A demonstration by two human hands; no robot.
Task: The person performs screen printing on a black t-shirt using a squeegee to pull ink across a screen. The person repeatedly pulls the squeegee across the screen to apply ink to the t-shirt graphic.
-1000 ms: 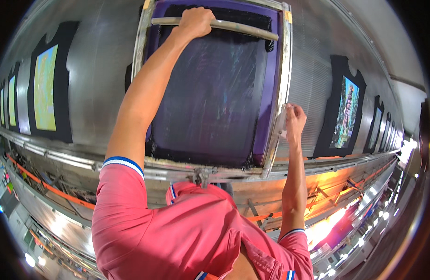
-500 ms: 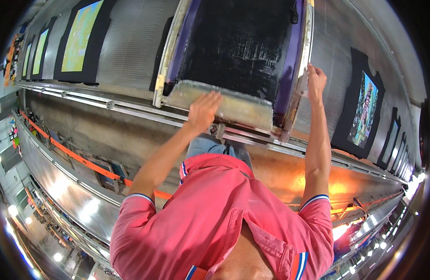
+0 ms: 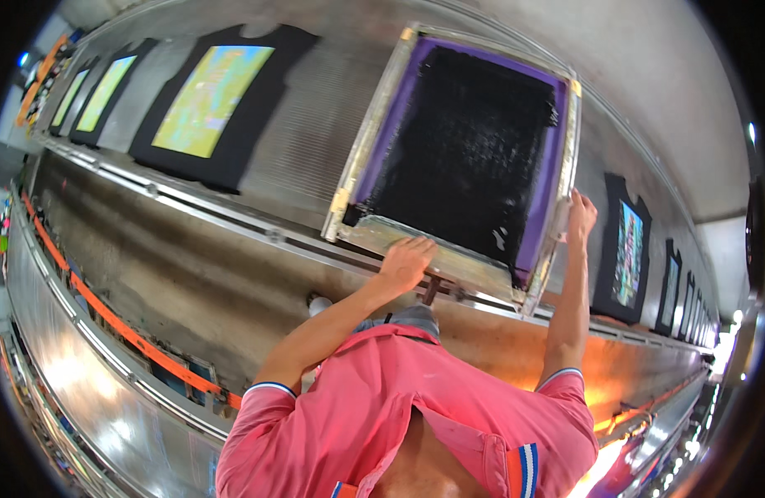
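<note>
Table-top frame, 2 hands gripping.

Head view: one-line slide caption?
Left hand on the near edge and right hand on the side of a screen-printing frame over a long print table of black T-shirts.

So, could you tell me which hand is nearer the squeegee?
Left. The left hand grips the squeegee at the frame's near edge; the right hand holds the frame's right side.

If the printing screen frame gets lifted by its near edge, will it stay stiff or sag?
The screen frame looks like rigid pale bars, so it should probably lift as one stiff piece. Its black mesh is likely thin, so it may puncture if pressed. The left hand is on the near bar and the right hand on the side bar; wet ink could make them slippery.
</note>
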